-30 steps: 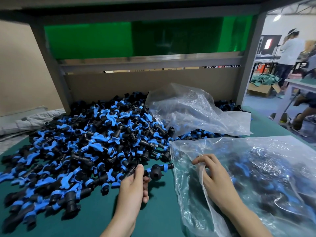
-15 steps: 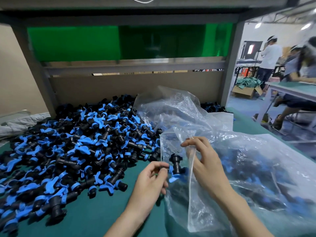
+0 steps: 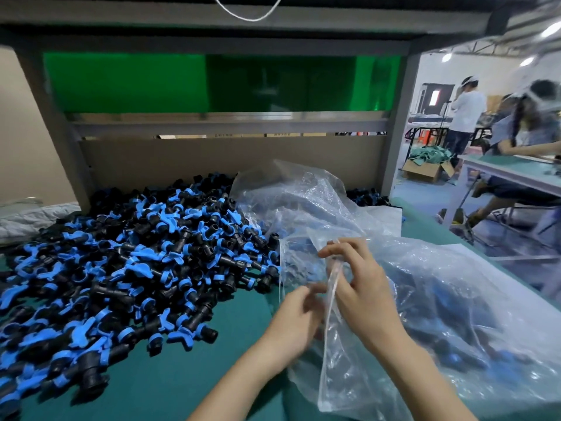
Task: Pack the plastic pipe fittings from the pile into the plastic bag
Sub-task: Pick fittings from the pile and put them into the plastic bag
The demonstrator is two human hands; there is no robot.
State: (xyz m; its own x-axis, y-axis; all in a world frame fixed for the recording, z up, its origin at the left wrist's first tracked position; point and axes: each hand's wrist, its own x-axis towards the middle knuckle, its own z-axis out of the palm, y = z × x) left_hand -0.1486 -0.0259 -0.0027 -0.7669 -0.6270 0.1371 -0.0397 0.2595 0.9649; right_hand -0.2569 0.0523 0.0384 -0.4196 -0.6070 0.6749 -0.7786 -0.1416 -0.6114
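across the left half of the green table [image 3: 236,354] i see the pile of fittings [image 3: 127,268], black bodies with blue handles and rings, heaped from the back board down to the near left edge. at the near right of the table lies the plastic bag [image 3: 455,314], clear and crumpled, with dark and blue fittings showing dimly through its film toward the right edge. its mouth faces the pile and stands partly open.

my right hand [image 3: 361,287] is at the mouth of the bag, fingers [image 3: 343,250] curled together and pinched on the upper lip of the film, holding it up. my left hand [image 3: 296,317] is just beside it, at the lower lip of the mouth, touching the film; its fingers are bent and blurred, and i cannot tell whether they grip the plastic or a fitting. no fitting shows clearly in either hand.

behind the bag, toward the back right of the table, a second clear bag [image 3: 303,202] lies loose, draped partly over the pile's right side. beyond the right edge, two people [image 3: 464,117] are at another table [image 3: 504,171], and a cardboard box [image 3: 425,171] sits on the floor.
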